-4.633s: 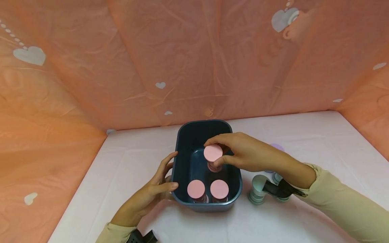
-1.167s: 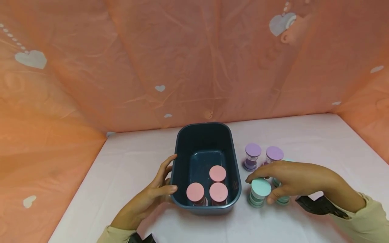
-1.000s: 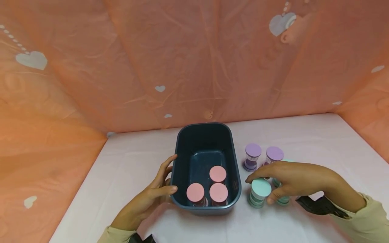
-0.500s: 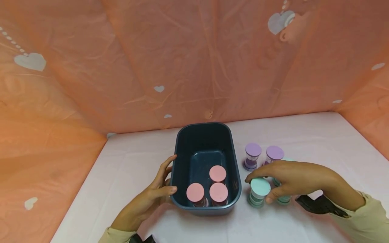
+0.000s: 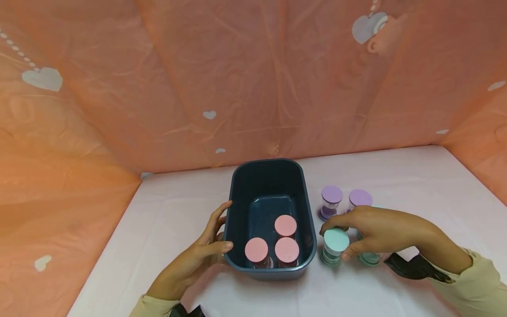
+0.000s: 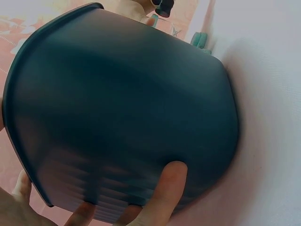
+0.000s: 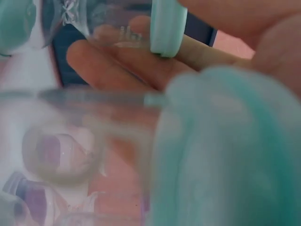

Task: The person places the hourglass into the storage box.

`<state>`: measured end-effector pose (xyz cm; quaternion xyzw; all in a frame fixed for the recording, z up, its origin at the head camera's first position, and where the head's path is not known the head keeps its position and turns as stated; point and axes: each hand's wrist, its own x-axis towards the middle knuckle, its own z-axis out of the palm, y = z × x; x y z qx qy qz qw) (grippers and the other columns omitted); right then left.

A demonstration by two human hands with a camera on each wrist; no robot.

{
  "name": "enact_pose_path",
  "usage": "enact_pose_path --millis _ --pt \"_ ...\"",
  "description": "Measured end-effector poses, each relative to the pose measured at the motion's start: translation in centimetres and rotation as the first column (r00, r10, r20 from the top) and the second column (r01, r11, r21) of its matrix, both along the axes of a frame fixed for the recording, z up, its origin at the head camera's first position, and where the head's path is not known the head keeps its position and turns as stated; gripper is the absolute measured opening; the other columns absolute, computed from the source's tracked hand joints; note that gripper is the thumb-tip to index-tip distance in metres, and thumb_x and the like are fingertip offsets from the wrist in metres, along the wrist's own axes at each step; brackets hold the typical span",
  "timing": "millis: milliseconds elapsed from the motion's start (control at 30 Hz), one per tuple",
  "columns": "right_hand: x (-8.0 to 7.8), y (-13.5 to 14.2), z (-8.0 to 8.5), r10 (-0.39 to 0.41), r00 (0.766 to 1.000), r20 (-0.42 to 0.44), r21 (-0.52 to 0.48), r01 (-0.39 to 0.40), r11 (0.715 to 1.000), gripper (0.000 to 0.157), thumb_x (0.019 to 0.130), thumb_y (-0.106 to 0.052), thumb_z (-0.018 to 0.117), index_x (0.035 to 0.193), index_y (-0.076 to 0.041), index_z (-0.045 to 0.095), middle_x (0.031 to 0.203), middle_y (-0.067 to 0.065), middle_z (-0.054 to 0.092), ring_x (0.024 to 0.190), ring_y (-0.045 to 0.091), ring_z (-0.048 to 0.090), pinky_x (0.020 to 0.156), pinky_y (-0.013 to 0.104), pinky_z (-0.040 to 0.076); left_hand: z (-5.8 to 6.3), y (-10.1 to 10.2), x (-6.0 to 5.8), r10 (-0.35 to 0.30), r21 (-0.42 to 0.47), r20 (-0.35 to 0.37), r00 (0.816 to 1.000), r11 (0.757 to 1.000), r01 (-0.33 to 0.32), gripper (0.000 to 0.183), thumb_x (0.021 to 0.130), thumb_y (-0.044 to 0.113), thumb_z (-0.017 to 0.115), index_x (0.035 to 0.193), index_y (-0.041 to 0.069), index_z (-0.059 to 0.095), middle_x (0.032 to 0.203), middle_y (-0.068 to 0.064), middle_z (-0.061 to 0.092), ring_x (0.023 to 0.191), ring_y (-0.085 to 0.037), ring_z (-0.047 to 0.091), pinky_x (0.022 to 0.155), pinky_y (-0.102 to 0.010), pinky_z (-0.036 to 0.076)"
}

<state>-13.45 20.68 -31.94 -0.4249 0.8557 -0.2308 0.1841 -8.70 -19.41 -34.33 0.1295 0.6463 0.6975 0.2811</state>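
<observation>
My right hand [image 5: 382, 229] pinches a mint-green sand timer [image 5: 336, 240] near its top cap, thumb on one side and fingers on the other; it leans slightly. In the right wrist view its green cap [image 7: 168, 28] and clear glass waist sit between thumb and fingers. My left hand [image 5: 200, 252] rests against the left outer wall of a dark blue container [image 5: 273, 276], a fingertip at the rim and the thumb [image 6: 171, 181] on the wall. Inside, three pink-capped sand timers [image 5: 256, 250] stand at the near end.
Two purple sand timers [image 5: 332, 195] stand right of the container. More green timers [image 5: 370, 259] are partly hidden beneath my right hand. A white-covered table [image 5: 170, 193] meets an orange sheet with hearts [image 5: 253, 88] behind and at both sides.
The third pink timer was set down in the container and released. My right hand moved right to the green timer, which has just shifted slightly up and left. My left hand stayed put.
</observation>
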Motion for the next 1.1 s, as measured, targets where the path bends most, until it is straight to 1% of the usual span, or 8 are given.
enact_pose_path --millis 100,267,433,500,600,767,967,1100 --pt "0.0 0.0 0.2 -0.013 1.0 -0.018 -0.005 0.013 1.0 0.053 0.084 -0.057 0.069 0.128 -0.029 0.061 0.118 -0.018 0.065 0.101 -0.002 0.058 0.087 0.029 0.054 0.0 0.0 0.0 -0.003 0.004 -0.001 1.0 1.0 0.003 0.078 0.097 0.02 0.055 0.154 0.043 0.007 0.159 -0.011 -0.004 0.137 -0.031 0.027 0.102 -0.05 0.04" --pt "0.5 0.6 0.8 -0.014 0.995 -0.103 -0.044 0.01 0.999 0.048 0.086 -0.057 0.067 0.127 -0.031 0.06 0.113 -0.021 0.065 0.096 -0.005 0.057 0.082 0.026 0.053 -0.1 0.2 0.1 -0.002 0.027 0.004 1.0 1.0 0.002 0.078 0.096 0.018 0.055 0.154 0.042 0.008 0.155 -0.013 -0.001 0.133 -0.029 0.032 0.097 -0.051 0.046" --pt "1.0 1.2 1.5 -0.006 0.985 -0.171 -0.113 -0.013 0.993 0.047 0.087 -0.049 0.07 0.129 -0.033 0.059 0.114 -0.022 0.064 0.098 -0.005 0.059 0.081 0.025 0.053 0.0 0.2 0.0 0.002 0.024 0.004 1.0 1.0 -0.002 0.079 0.096 0.019 0.056 0.154 0.042 0.008 0.155 -0.013 0.001 0.132 -0.027 0.033 0.097 -0.05 0.046" --pt "1.1 1.3 1.8 -0.018 0.985 -0.173 -0.136 -0.006 0.991 0.047 0.086 -0.047 0.072 0.13 -0.034 0.058 0.113 -0.022 0.065 0.098 -0.005 0.06 0.08 0.024 0.052 0.0 0.1 0.0 0.001 0.018 0.0 1.0 1.0 -0.001 0.079 0.097 0.018 0.056 0.154 0.042 0.007 0.155 -0.013 0.0 0.132 -0.027 0.033 0.099 -0.049 0.044" --pt "1.2 1.4 2.1 -0.04 0.99 -0.139 -0.164 0.017 0.986 0.047 0.085 -0.047 0.073 0.129 -0.037 0.058 0.109 -0.023 0.066 0.094 -0.004 0.061 0.078 0.023 0.052 0.1 0.0 0.0 0.001 0.004 -0.001 1.0 1.0 -0.001 0.079 0.097 0.019 0.055 0.155 0.043 0.007 0.157 -0.012 -0.001 0.134 -0.027 0.032 0.102 -0.049 0.039" --pt "1.2 1.6 2.2 -0.039 0.992 -0.12 -0.209 0.013 0.978 0.046 0.083 -0.042 0.077 0.126 -0.034 0.061 0.103 -0.023 0.069 0.091 -0.003 0.064 0.076 0.023 0.052 -0.1 0.0 0.0 -0.001 0.0 0.012 1.0 1.0 0.001 0.078 0.098 0.02 0.055 0.154 0.045 0.007 0.159 -0.01 -0.004 0.138 -0.033 0.025 0.105 -0.051 0.035" --pt "1.3 1.6 2.4 -0.061 0.99 -0.125 -0.207 0.034 0.978 0.046 0.084 -0.041 0.076 0.127 -0.034 0.061 0.104 -0.024 0.069 0.092 -0.003 0.065 0.077 0.024 0.053 -0.1 0.0 0.1 -0.003 0.008 0.011 1.0 1.0 0.003 0.079 0.097 0.019 0.055 0.154 0.044 0.006 0.158 -0.01 -0.004 0.138 -0.033 0.024 0.105 -0.05 0.036" --pt "1.4 1.8 2.9 -0.091 0.985 -0.149 -0.194 0.061 0.979 0.048 0.083 -0.039 0.077 0.128 -0.034 0.06 0.103 -0.024 0.068 0.091 -0.004 0.064 0.076 0.025 0.052 0.1 0.0 0.0 -0.002 0.006 0.009 1.0 1.0 0.002 0.079 0.097 0.02 0.055 0.154 0.044 0.006 0.159 -0.009 -0.005 0.14 -0.035 0.021 0.105 -0.05 0.036"
